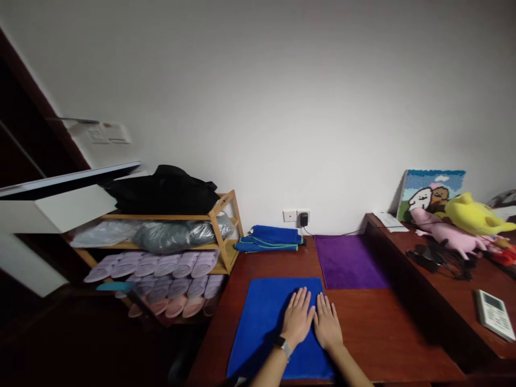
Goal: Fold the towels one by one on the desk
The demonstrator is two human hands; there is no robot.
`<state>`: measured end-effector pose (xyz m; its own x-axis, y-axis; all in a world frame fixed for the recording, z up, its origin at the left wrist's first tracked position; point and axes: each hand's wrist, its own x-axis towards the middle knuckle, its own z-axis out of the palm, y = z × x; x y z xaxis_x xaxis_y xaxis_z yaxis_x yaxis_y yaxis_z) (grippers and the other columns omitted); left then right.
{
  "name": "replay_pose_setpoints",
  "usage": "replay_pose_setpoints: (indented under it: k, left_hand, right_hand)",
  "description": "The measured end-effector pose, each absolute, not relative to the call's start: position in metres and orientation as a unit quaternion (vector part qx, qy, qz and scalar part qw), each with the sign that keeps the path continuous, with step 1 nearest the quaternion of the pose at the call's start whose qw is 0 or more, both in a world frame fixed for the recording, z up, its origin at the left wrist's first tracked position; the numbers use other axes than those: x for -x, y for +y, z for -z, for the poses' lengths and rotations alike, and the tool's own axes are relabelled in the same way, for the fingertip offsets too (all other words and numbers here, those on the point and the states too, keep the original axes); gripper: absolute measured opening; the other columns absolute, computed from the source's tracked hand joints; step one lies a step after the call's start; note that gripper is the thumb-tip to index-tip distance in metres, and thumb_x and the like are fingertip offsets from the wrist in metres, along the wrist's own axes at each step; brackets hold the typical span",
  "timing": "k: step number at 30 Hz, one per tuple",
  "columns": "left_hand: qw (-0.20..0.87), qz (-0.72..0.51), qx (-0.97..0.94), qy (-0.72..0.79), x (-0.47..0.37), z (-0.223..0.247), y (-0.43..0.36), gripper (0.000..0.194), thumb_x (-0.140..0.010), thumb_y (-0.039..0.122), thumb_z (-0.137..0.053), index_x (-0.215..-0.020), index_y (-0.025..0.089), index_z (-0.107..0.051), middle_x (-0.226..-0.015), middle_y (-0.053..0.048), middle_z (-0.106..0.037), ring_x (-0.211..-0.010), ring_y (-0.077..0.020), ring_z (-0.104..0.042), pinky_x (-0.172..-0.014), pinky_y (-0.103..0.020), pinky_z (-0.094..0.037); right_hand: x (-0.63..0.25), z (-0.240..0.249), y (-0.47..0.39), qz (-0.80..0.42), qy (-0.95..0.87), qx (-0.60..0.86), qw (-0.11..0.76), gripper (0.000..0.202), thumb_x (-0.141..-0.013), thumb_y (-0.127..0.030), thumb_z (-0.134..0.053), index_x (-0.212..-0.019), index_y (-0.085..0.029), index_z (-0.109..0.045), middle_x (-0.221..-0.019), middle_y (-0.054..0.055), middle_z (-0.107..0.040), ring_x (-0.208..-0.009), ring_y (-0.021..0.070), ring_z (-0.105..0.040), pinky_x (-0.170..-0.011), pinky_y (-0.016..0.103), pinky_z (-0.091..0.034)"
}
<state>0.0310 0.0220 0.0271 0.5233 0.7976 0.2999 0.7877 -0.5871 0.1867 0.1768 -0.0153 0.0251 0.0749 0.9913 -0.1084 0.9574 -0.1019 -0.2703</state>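
A blue cloth [262, 317] lies spread flat on the reddish-brown wooden table [387, 328]. My left hand [297, 318] rests palm down on the cloth, fingers stretched out, with a watch [282, 344] on its wrist. Close beside it, my right hand [327, 321] lies flat along the cloth's right edge, fingers extended. The two thumbs are close together. Behind the blue cloth and to the right, a purple cloth [352, 260] lies flat. Folded blue cloths with green edging [272, 239] sit at the back against the wall.
On the left stands a wooden rack [220, 236] with several slippers [175, 266] and a black bag [165, 191]. A raised surface [439, 290] on the right carries plush toys [451, 231], a picture [431, 191], cables and a calculator-like device [495, 314]. A plug [303, 218] sits in the wall socket.
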Motion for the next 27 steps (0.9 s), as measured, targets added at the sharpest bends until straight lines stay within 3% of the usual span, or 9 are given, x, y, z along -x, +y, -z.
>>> replay_pose_setpoints:
  k: [3,6,12,17,27]
  left_hand:
    - [0.051,-0.155,-0.876,0.455,-0.051,-0.023,0.015,0.058,-0.108,0.048,-0.021,-0.160,0.025,-0.029,-0.164,-0.005,-0.037,-0.152,-0.0221,-0.031,-0.126,-0.047,-0.029]
    - [0.059,-0.130,-0.879,0.455,-0.037,-0.019,0.013,0.059,-0.107,0.051,-0.022,-0.160,0.027,-0.027,-0.165,-0.005,-0.035,-0.153,-0.0233,-0.030,-0.126,-0.048,-0.028]
    - [0.018,-0.102,-0.845,0.525,0.075,-0.015,-0.002,0.064,-0.104,0.058,-0.028,-0.162,0.032,-0.018,-0.167,0.000,-0.028,-0.154,-0.0251,-0.026,-0.125,-0.051,-0.027]
    - [-0.003,-0.071,-0.801,0.595,0.145,-0.016,-0.023,0.067,-0.103,0.062,-0.027,-0.161,0.028,-0.023,-0.167,-0.002,-0.030,-0.153,-0.0243,-0.028,-0.125,-0.049,-0.027]
    - [-0.017,-0.087,-0.794,0.601,0.138,-0.025,-0.032,0.066,-0.104,0.058,-0.026,-0.160,0.023,-0.030,-0.165,-0.005,-0.034,-0.153,-0.0239,-0.029,-0.126,-0.048,-0.027]
  right_hand:
    - [-0.178,-0.026,-0.015,-0.130,-0.678,0.721,0.061,0.064,-0.099,-0.035,-0.016,-0.160,-0.015,-0.020,-0.169,0.003,-0.013,-0.157,0.0209,-0.007,-0.128,0.043,-0.008]
    - [-0.179,-0.026,-0.014,-0.128,-0.679,0.720,0.069,0.065,-0.100,-0.038,-0.017,-0.160,-0.014,-0.021,-0.169,0.004,-0.012,-0.157,0.0214,-0.007,-0.128,0.044,-0.007]
    - [-0.178,-0.030,-0.015,-0.135,-0.665,0.730,0.084,0.069,-0.101,-0.044,-0.011,-0.161,-0.010,-0.015,-0.169,0.004,-0.012,-0.157,0.0208,-0.008,-0.128,0.041,-0.006]
    - [-0.177,-0.043,-0.019,-0.140,-0.659,0.736,0.066,0.068,-0.102,-0.042,-0.011,-0.161,-0.009,-0.013,-0.170,0.004,-0.011,-0.157,0.0211,-0.009,-0.128,0.042,-0.006]
    - [-0.162,-0.018,-0.099,-0.127,-0.656,0.734,0.121,0.069,-0.101,-0.049,-0.018,-0.161,-0.016,-0.022,-0.168,0.001,-0.016,-0.157,0.0232,-0.012,-0.128,0.045,-0.010]
